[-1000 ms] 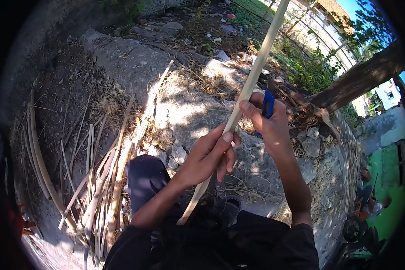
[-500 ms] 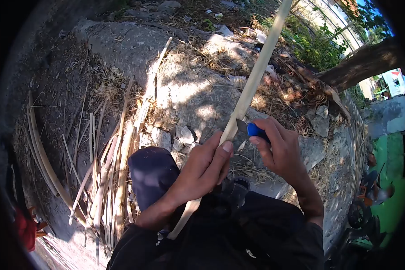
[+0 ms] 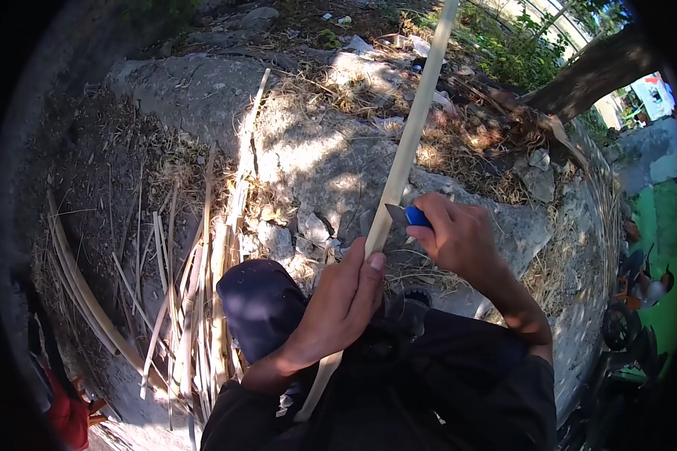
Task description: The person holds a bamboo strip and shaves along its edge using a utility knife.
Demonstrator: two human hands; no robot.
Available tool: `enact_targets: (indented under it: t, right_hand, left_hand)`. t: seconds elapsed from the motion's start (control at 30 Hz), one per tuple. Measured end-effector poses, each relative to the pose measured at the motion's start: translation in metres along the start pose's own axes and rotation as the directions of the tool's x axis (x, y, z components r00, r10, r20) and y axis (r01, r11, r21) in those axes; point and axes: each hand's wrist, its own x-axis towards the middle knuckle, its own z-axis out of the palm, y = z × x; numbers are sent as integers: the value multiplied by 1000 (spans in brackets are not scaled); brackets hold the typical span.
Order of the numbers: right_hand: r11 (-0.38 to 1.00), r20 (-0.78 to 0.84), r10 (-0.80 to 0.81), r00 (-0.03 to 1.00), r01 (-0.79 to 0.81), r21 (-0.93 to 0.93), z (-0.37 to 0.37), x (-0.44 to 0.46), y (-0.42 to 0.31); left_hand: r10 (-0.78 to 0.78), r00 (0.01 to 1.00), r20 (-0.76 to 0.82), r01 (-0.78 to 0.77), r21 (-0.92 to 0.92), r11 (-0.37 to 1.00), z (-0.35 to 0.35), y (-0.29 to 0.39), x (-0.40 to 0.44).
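A long pale flat strip (image 3: 411,135), like bamboo or wood, runs slantwise from the top of the view down to my lap. My left hand (image 3: 340,301) is wrapped round its lower part, thumb on top. My right hand (image 3: 459,234) grips a knife with a blue handle (image 3: 417,218). The short blade touches the strip's right edge just above my left hand. Beneath the left forearm, the strip's lower end shows against my dark clothing.
Many thin strips and split stalks (image 3: 195,301) lie at the left, with curved pieces (image 3: 83,289) beside them. A large rock (image 3: 301,150) is ahead. A trunk (image 3: 590,71) leans at upper right. A person in red (image 3: 66,413) shows at lower left.
The knife has come from upright beside the strip to blade against it, and my right hand has moved lower. My left hand has slid slightly down, still holding the strip. The view has shifted.
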Motion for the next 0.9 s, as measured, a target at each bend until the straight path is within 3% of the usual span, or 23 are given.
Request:
enact_targets:
  t: [0.13,0.2,0.33,0.43,0.5,0.53,0.6,0.7,0.83,0.9]
  right_hand:
    - [1000,29,-5,1000,5,5,33,4,15]
    - [1000,42,-6,999,7,-19,48,9,21]
    - [999,82,-27,996,29,-23,60,23,32]
    - [983,55,-92,994,99,-151,69,35,41]
    - [993,-29,69,997,-72,-95,70,48,43]
    - [993,-36,70,997,-73,-94,66,51,47]
    - [992,-147,-63,987,46,-120,50,57,54]
    - [994,-192,-111,975,105,-43,33,57,36]
    - [980,-143,-197,970,196,-22,41,50,21]
    - [975,-195,-223,955,218,-47,46,48,23]
  left_hand:
    - [11,998,-67,-6,86,996,-2,-8,8]
    - [-81,990,-116,92,88,992,-5,-12,13]
    - [-75,979,-188,87,57,995,-8,-29,23]
    - [-35,976,-214,47,52,998,-15,-34,32]
    - [-80,975,-208,80,-11,997,-17,-32,33]
    - [-98,979,-177,89,-61,994,-17,-25,32]
    - [-107,982,-154,90,-111,990,-17,-13,31]
    - [-100,987,-128,70,-218,973,-16,-12,26]
    - [-109,988,-106,78,-266,961,-16,-13,23]
    - [-86,990,-109,56,-252,966,-15,-10,23]
